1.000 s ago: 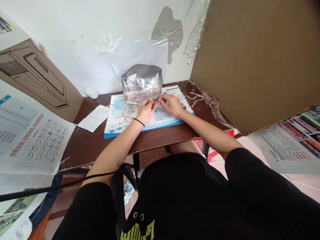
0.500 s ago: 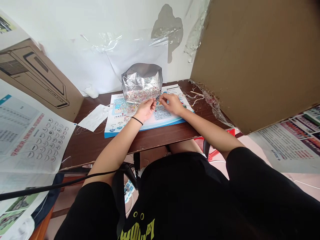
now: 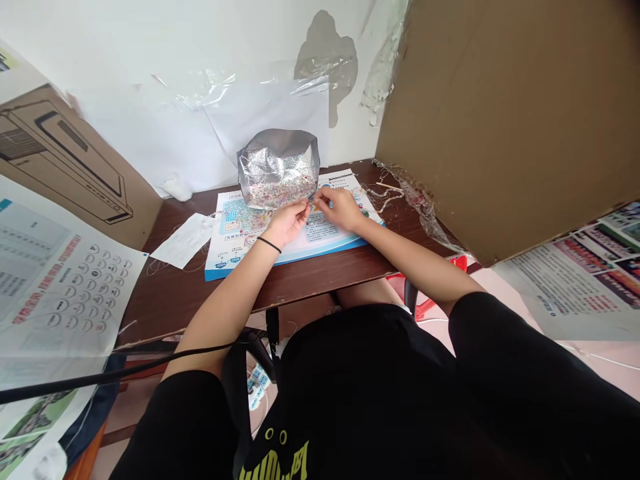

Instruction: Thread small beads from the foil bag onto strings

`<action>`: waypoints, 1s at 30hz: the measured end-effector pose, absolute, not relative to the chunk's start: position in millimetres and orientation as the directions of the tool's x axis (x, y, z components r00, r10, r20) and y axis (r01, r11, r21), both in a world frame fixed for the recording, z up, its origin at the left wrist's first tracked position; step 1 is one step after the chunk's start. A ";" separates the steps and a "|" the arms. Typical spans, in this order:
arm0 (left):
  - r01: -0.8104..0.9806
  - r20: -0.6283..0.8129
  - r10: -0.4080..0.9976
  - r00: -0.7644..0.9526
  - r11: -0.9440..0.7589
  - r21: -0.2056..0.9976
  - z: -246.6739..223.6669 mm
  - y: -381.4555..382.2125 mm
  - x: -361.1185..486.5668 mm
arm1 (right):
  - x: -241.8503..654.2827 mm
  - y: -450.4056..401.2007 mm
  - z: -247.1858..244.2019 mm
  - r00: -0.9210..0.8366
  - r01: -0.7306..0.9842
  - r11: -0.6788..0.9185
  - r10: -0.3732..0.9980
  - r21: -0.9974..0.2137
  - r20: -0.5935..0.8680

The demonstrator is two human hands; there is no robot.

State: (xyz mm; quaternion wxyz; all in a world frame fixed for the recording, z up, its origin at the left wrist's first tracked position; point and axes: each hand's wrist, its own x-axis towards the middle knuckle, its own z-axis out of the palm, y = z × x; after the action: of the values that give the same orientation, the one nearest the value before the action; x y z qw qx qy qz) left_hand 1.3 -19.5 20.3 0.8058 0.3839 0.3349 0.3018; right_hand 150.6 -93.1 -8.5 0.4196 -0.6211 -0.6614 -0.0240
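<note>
Everything has slid a little to the left in the view, and both hands sit almost the same way as before. Left hand (image 3: 287,225), with a black band (image 3: 269,245) on its wrist, has its thumb and first finger pressed together. Right hand (image 3: 342,209) does the same just beside it. What they pinch is tiny; it may be a thin thread or a bead, held over the far part of a blue and white book (image 3: 320,235), just in front of the silver bag (image 3: 279,163).

The book has small Chinese words, the heading "发展历程" and a blue tag that says "2005". The bag stands wide open at the far edge of the book, shiny inside, with lots of little beads (image 3: 280,193) in pink, red and white. More bits lie on the book, left of the hands.

On the brown tabletop (image 3: 300,288), a white paper (image 3: 184,240) lies to the left, and pale strings (image 3: 391,200) lie to the right. A brown box (image 3: 100,160) at the left shows a drawing of a machine. Yellow letters are on the black shirt (image 3: 360,400), but I can't read them.
</note>
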 end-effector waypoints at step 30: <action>-0.117 -0.304 0.697 0.649 0.486 0.866 16.8 -23.2 -1.2 | 149.4 -91.6 -7.5 0.152 0.860 0.197 0.782 -0.471 0.605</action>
State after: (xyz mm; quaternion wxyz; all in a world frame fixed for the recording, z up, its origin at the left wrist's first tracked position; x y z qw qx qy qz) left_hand -1.2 -23.2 16.8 0.7958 0.4376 0.3314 0.2559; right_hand 149.4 -91.6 -7.5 0.4205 -0.6318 -0.6495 -0.0462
